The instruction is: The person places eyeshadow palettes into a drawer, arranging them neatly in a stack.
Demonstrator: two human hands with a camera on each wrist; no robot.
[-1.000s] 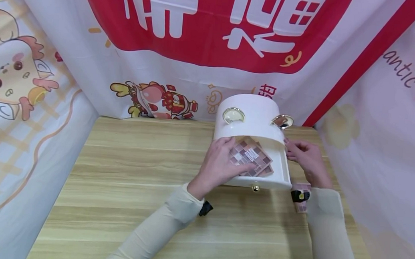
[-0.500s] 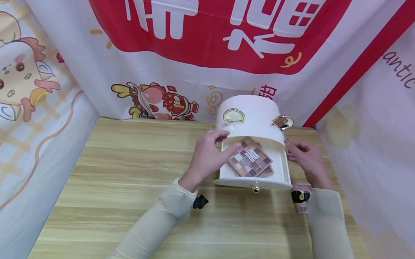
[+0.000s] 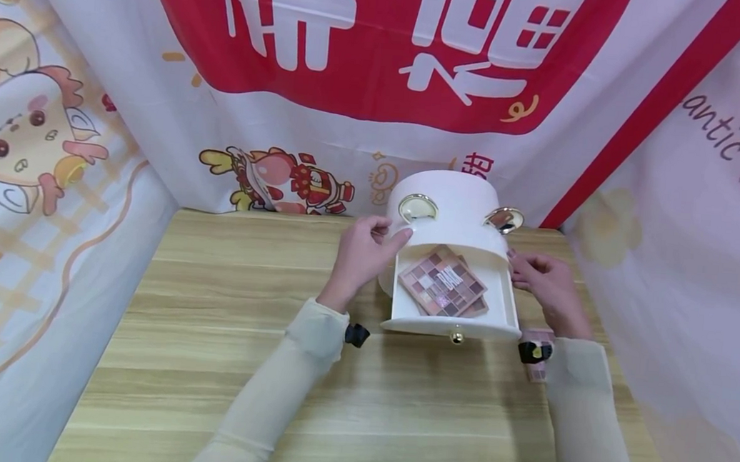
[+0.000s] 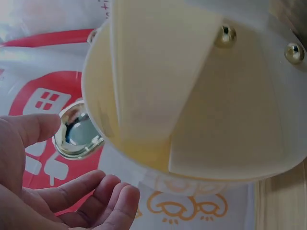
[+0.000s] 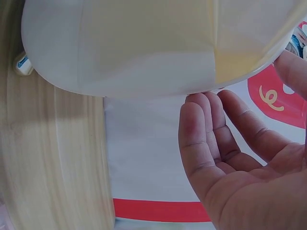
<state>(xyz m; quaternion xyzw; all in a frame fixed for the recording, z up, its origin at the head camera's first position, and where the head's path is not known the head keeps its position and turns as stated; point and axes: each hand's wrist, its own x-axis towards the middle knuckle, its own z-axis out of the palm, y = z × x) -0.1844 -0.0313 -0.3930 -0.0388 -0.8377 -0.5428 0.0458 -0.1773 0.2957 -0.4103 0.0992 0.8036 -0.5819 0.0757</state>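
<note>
A white round cabinet [image 3: 452,201] with gold mirror ears stands at the table's far right. Its lower drawer [image 3: 450,326] is pulled out and holds a pink checkered eyeshadow palette [image 3: 442,282] lying over another one. My left hand [image 3: 363,255] is empty, fingers loosely bent, beside the cabinet's left wall. In the left wrist view the left hand [image 4: 62,191] is open below the gold ear [image 4: 76,132]. My right hand [image 3: 544,275] rests against the cabinet's right side with relaxed fingers; the right wrist view shows its fingertips [image 5: 201,103] touching the white body [image 5: 144,43].
The wooden table [image 3: 221,335] stretches left and toward me. A small pink item [image 3: 539,339] lies on the table by my right wrist, partly hidden. Printed banners [image 3: 356,58] close in the back and both sides.
My left hand has let go of the palette in the drawer and drawn back left and up to the cabinet's side. The right hand has stayed in place.
</note>
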